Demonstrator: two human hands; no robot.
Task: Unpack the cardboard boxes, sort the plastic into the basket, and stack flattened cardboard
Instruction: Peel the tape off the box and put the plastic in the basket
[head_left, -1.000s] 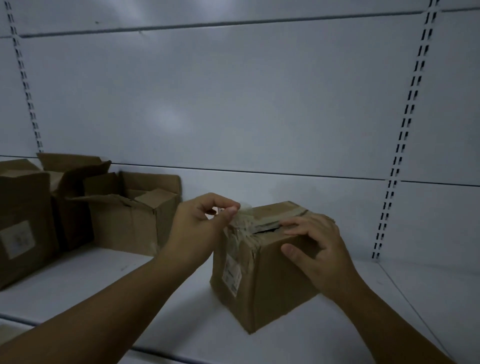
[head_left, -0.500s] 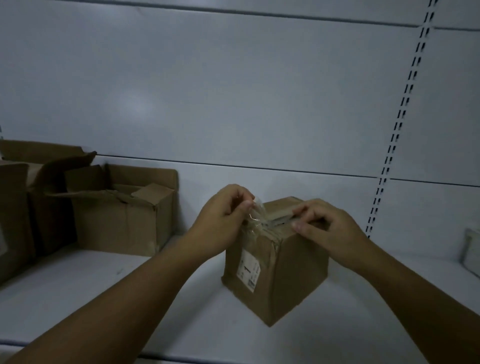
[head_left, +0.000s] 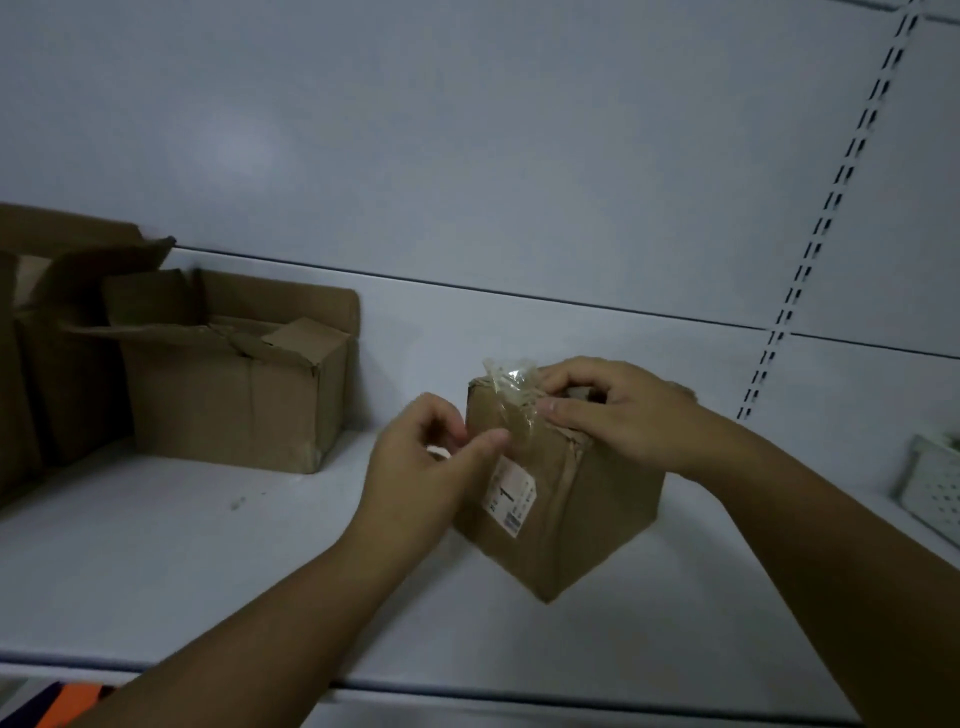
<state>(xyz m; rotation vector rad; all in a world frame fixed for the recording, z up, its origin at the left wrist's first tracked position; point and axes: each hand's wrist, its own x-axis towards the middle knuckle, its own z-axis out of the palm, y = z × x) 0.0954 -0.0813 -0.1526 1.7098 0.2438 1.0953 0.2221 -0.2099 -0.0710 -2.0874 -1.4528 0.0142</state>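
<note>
White shelf (head_left: 208, 545), right hand (head_left: 623, 415) fingers clamp the box (head_left: 571, 509) steady so left hand (head_left: 415, 467) (grip unclear) can peel tape (head_left: 511, 384).

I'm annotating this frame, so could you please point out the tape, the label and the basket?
tape (head_left: 506, 376): head view, on the clear flap peeled up over the box (head_left: 597, 519).
label (head_left: 511, 493): head view, middle of the white sticker.
basket (head_left: 933, 499): head view, on its perforated white wall.

Four cardboard boxes (head_left: 571, 514) (head_left: 234, 405) (head_left: 78, 374) (head_left: 13, 395), one white basket (head_left: 935, 493), two hands (head_left: 421, 478) (head_left: 634, 415).
</note>
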